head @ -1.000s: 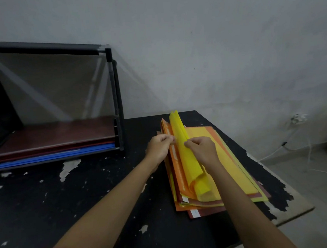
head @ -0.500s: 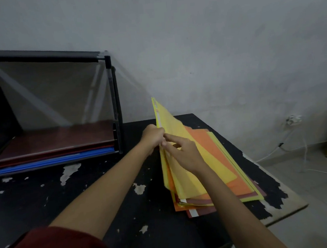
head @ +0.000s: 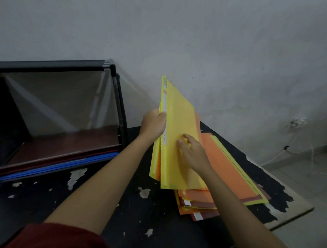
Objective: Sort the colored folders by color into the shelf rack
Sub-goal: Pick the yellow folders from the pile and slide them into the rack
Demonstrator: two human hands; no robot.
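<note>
At your far left the shelf rack (head: 117, 100) holds blue folders (head: 54, 168) and dark red folders (head: 63, 149) on its lowest level. Your left hand (head: 155, 124) grips the spine edge of the yellow folders (head: 180, 118), lifted almost upright above the desk (head: 126, 214). Your right hand (head: 192, 153) lies bent-fingered on their face, whether pinching or only steadying I cannot tell, above the mixed pile (head: 231, 173); you look to be pulling out the yellows, so next check the orange edge showing among them, then carry the bundle left to a free level.
</note>
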